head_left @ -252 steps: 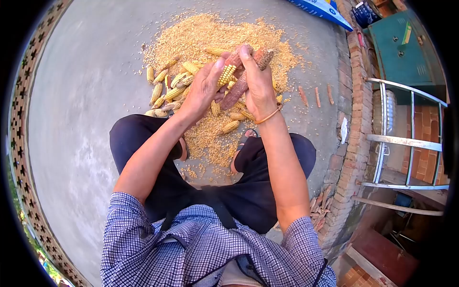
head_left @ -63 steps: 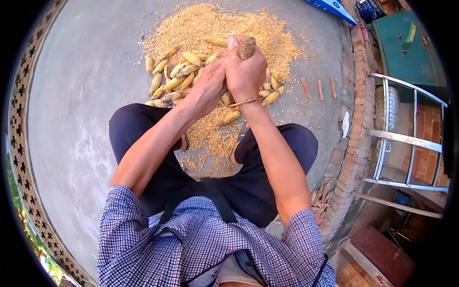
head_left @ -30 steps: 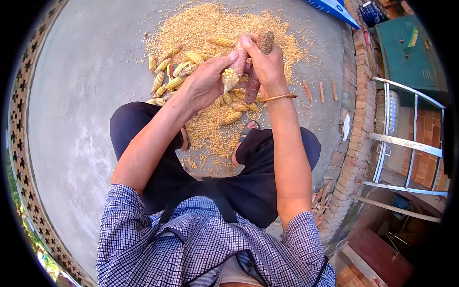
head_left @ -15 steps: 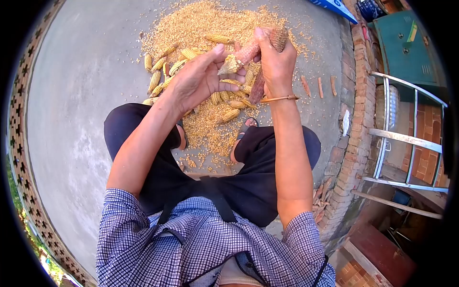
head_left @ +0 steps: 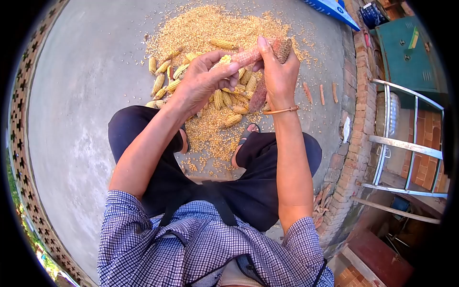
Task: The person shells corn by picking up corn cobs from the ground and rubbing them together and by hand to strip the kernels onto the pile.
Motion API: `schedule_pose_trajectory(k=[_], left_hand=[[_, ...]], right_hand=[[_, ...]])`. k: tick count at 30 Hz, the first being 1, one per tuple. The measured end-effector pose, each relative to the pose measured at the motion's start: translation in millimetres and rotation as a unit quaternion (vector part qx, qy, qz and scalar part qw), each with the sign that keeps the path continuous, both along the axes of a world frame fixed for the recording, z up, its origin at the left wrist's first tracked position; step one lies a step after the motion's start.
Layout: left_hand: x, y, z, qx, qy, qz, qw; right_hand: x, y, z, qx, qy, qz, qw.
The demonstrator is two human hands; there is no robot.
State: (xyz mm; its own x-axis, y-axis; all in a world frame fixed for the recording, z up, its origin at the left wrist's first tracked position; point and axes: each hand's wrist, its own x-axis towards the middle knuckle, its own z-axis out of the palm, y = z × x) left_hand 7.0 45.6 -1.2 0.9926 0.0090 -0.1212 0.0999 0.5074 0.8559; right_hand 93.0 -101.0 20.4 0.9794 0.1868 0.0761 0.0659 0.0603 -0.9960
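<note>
My left hand (head_left: pixel 205 79) is closed on the left end of a mostly stripped corn cob (head_left: pixel 248 57), where a few yellow kernels show. The cob's other end is in my right hand (head_left: pixel 279 74), which also grips a bare reddish cob (head_left: pixel 258 97) slanting down across the palm. Beneath both hands lie several yellow corn ears (head_left: pixel 232 119), some hidden by my fingers. Loose kernels (head_left: pixel 201 28) spread over the concrete beyond the ears and between my feet.
Three bare cobs (head_left: pixel 322 93) lie right of the pile. More cobs (head_left: pixel 321 203) rest by the low brick edging (head_left: pixel 359 115). On the right are a metal ladder-like frame (head_left: pixel 406 143) and a green cabinet (head_left: pixel 406 55). A blue bag (head_left: pixel 334 12) lies at the top.
My left hand was spread beside the partly stripped cob half a second ago and now holds its end. The cob has turned more level. My right hand has kept both cobs.
</note>
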Motion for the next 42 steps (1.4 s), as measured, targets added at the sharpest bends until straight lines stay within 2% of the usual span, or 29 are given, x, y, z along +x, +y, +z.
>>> schedule_pose_trajectory(k=[5, 9, 10, 14, 17, 21, 22, 23, 26, 29, 30, 34, 36, 38, 42], left_hand=[[-3.5, 3.0, 12.4, 0.066, -0.027, 0.054, 0.996], [-0.4, 5.4, 8.7, 0.043, -0.083, 0.097, 0.991], [-0.2, 13.0, 2.9, 0.033, -0.089, 0.064, 0.993], [-0.1, 16.1, -6.7, -0.012, -0.066, 0.073, 0.995], [2.9, 15.2, -14.7, -0.058, -0.053, 0.09, 0.993], [2.8, 11.0, 7.1, -0.078, -0.063, 0.071, 0.992], [2.4, 8.5, 6.5, -0.079, -0.054, 0.078, 0.992], [2.2, 5.5, 6.4, -0.08, -0.044, 0.085, 0.992], [1.7, -4.1, 6.0, -0.03, -0.03, 0.061, 0.997], [0.5, -11.0, -2.8, 0.167, -0.024, 0.017, 0.985], [1.4, -18.4, -3.7, 0.176, 0.001, 0.019, 0.984], [2.1, -34.8, -6.7, 0.413, -0.048, 0.062, 0.907], [5.2, -46.1, -14.3, 0.374, -0.028, 0.051, 0.925], [3.7, -51.2, -16.6, 0.45, -0.065, 0.044, 0.889], [-0.8, -51.2, 3.1, 0.466, 0.007, 0.032, 0.884]], right_hand=[[-3.2, -3.9, 2.6, 0.013, 0.028, 0.022, 0.999], [-8.8, -6.1, 5.1, 0.087, 0.089, 0.06, 0.99], [-7.9, -8.4, 0.6, 0.106, 0.099, 0.075, 0.987], [-15.4, -9.8, 1.5, 0.136, 0.112, 0.091, 0.98], [-25.4, -4.1, 2.3, 0.1, 0.066, 0.116, 0.986], [-28.5, -1.4, -3.0, 0.067, 0.076, 0.138, 0.985], [-26.8, -0.4, -2.0, -0.007, 0.032, 0.08, 0.996], [-24.2, -0.4, -1.6, -0.011, 0.02, 0.055, 0.998], [-19.7, -4.0, 0.9, -0.021, -0.003, 0.001, 1.0], [-19.8, -0.1, -4.6, 0.022, -0.038, 0.012, 0.999], [-23.4, 3.4, -2.0, 0.035, -0.02, 0.0, 0.999], [-28.0, 13.3, -7.7, 0.069, -0.018, -0.04, 0.997], [-30.9, 16.9, -8.7, 0.061, -0.004, -0.052, 0.997], [-30.1, 17.5, -11.4, 0.057, -0.006, -0.078, 0.995], [-28.1, 21.4, -5.7, 0.05, -0.005, -0.1, 0.994]])
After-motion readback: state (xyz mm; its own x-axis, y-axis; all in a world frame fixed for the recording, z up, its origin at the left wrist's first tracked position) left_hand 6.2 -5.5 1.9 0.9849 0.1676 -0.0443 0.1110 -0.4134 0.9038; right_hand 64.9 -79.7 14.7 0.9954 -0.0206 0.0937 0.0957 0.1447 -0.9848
